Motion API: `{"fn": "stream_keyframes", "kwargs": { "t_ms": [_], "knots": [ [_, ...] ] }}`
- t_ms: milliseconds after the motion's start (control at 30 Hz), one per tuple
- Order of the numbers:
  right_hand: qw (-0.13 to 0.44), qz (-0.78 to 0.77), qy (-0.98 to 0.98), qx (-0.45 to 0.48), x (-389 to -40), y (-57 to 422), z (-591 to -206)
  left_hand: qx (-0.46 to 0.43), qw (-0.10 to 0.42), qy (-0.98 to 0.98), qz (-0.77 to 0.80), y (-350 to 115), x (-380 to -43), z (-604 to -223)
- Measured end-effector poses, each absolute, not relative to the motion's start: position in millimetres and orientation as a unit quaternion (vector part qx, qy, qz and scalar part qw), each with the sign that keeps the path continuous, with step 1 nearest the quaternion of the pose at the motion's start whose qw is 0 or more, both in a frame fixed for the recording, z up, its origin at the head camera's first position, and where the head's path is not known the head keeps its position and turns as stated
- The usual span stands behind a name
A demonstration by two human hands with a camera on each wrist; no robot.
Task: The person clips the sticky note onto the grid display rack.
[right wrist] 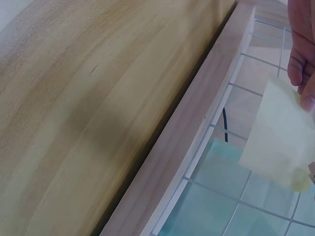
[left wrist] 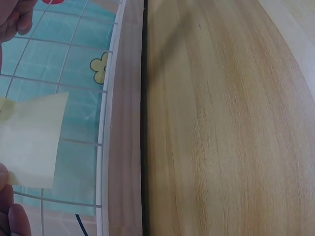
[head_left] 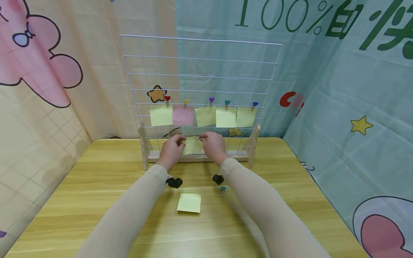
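Observation:
A yellow sticky note (head_left: 193, 146) stands against the lower part of a white wire grid rack (head_left: 200, 77). My left hand (head_left: 172, 150) pinches its left edge; the left wrist view shows the fingertips (left wrist: 4, 176) at the note's corner. My right hand (head_left: 213, 146) is at the note's upper right corner, holding a small clothespin (right wrist: 312, 169), mostly cut off by the right wrist view's edge. Higher on the rack, several yellow notes (head_left: 161, 115) and a pink note (head_left: 183, 115) hang from heart-topped clothespins, including a red one (head_left: 167, 98).
On the wooden table (head_left: 106, 186), another yellow note (head_left: 189, 203) lies between my forearms. A teal heart clothespin (head_left: 223, 191) lies by my right forearm. Wooden feet and a crossbar (head_left: 196, 158) support the rack. Printed curtains (head_left: 338, 107) surround the table.

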State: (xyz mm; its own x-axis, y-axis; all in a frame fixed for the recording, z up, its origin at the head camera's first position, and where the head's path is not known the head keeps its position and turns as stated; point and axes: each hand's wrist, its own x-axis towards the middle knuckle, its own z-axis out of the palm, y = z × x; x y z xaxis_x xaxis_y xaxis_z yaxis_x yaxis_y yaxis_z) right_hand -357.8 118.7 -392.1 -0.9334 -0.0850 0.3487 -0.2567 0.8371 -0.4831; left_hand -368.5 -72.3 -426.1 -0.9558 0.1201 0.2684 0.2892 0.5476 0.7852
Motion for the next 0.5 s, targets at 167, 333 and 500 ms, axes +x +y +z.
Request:
{"fn": "stream_keyframes", "kwargs": {
  "t_ms": [167, 333, 500],
  "knots": [
    [0.161, 0.264, -0.947, 0.089, -358.0, 121.0, -393.3, -0.123, 0.094, -0.879, -0.451, -71.0, -368.1, -424.8],
    [0.159, 0.261, -0.948, 0.089, -358.3, 120.5, -392.2, -0.124, 0.094, -0.879, -0.45, -69.9, -367.1, -423.6],
    [0.156, 0.252, -0.951, 0.089, -360.2, 119.8, -390.3, -0.125, 0.094, -0.878, -0.452, -68.1, -368.2, -423.7]
  ]
}}
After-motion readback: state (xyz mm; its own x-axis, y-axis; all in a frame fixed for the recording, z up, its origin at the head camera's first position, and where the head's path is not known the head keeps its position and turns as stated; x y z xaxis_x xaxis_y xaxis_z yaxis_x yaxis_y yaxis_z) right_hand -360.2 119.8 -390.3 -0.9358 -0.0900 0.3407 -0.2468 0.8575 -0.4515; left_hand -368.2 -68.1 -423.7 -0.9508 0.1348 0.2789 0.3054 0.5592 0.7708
